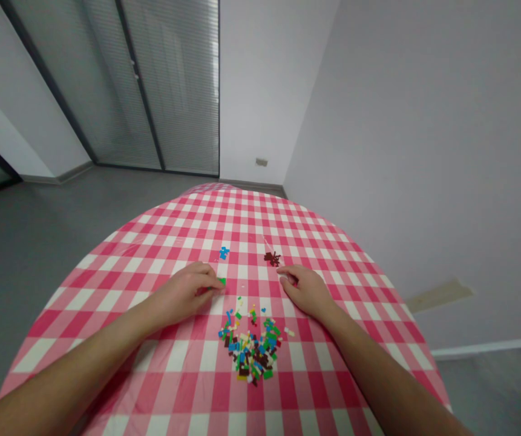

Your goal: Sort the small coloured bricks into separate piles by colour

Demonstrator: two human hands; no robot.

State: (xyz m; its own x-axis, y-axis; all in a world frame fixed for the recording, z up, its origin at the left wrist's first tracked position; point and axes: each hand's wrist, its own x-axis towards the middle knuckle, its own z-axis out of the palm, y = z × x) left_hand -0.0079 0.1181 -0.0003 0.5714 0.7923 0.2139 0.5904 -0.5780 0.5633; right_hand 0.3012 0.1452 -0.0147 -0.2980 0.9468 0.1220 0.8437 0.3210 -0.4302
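Observation:
My left hand [195, 289] reaches in from the left, its thumb and index finger pinched together at a small green toy brick [222, 281]. The hand hides part of the cloth and whatever lies under it. My right hand [306, 290] rests on the right, thumb and index finger slightly apart, with the index fingertip close to a small pile of dark brown bricks [271, 258]. Between my forearms lies a loose heap of mixed toy bricks [253, 348] in green, blue, brown, white and yellow. Beyond my left hand sits a small group of blue bricks [224, 253].
A red-and-white checked tablecloth [151, 242] covers the rounded table. Past its far edge are a grey floor [106, 203], glass panels with blinds [173, 91] and a white wall [400, 151] at the right. Stray pieces lie around the heap.

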